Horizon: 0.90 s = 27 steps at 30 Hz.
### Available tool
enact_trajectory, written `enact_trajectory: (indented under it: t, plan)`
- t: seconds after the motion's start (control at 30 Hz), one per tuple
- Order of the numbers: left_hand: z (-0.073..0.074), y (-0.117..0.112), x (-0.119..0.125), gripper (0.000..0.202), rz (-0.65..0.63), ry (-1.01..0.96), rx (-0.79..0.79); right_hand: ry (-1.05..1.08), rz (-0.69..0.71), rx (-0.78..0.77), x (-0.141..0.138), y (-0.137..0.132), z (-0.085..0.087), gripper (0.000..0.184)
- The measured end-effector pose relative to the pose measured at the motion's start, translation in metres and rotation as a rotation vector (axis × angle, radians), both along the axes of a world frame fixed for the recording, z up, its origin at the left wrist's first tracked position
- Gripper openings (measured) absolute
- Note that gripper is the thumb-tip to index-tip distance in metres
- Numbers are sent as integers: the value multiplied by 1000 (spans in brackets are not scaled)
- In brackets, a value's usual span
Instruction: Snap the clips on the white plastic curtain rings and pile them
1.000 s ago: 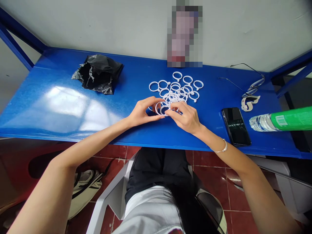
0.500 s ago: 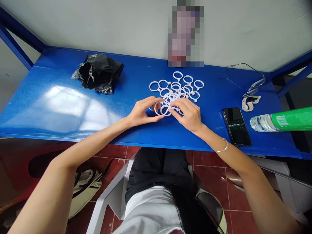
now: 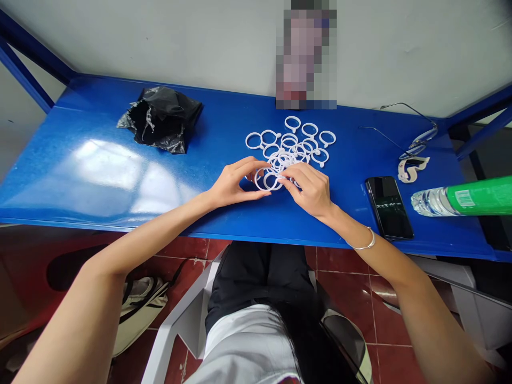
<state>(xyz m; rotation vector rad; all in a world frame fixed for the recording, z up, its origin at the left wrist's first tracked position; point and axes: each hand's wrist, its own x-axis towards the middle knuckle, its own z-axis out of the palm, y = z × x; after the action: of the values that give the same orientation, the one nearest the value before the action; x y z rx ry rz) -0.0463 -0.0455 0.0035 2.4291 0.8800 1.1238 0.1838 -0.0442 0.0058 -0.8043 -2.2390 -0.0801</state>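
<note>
- your left hand (image 3: 234, 184): resting on the table (image 3: 100, 170) near its front edge, fingers curled, forefinger and thumb closed around the left side of the held rings (image 3: 266, 180).
- your right hand (image 3: 312, 189): just beside the left, fingertips pinched on the right side of the same held rings; a thin bracelet (image 3: 367, 243) sits on the wrist.
- held rings: white plastic, overlapping, low over the table between your two hands, touching the near edge of the ring pile (image 3: 294, 141). whether they are linked together cannot be told.
- ring pile: loose white rings with small tabs, spread flat just beyond your hands, towards the wall, middle of the table.
- black plastic bag (image 3: 162, 120): crumpled, far left of the rings, well apart from them.
- phone (image 3: 389, 207): dark screen up, right of your right hand, near the front edge.
- bottle (image 3: 464, 198): clear with a green label, lying on its side at the right end.
- spectacles (image 3: 416, 140): thin wire frame, back right.
- small white piece (image 3: 410, 168): just in front of the spectacles; its kind is unclear.
</note>
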Motion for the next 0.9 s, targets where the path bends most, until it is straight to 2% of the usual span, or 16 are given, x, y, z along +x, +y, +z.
enact_trajectory:
  t: [0.13, 0.43, 0.6, 0.9]
  plan:
    - [-2, 0, 0, 53, 4, 8, -7, 16, 11, 24, 0, 0, -1, 16]
    - [-6, 1, 0, 47, 46, 40, 65, 17, 3, -33, 2, 1, -1, 20]
    - [-5, 1, 1, 45, 35, 26, 105, 1, -8, -24, 0, 1, 0, 20]
    - [-5, 2, 0, 44, 7, 27, 87, -81, 3, -11, 1, 2, -2, 24]
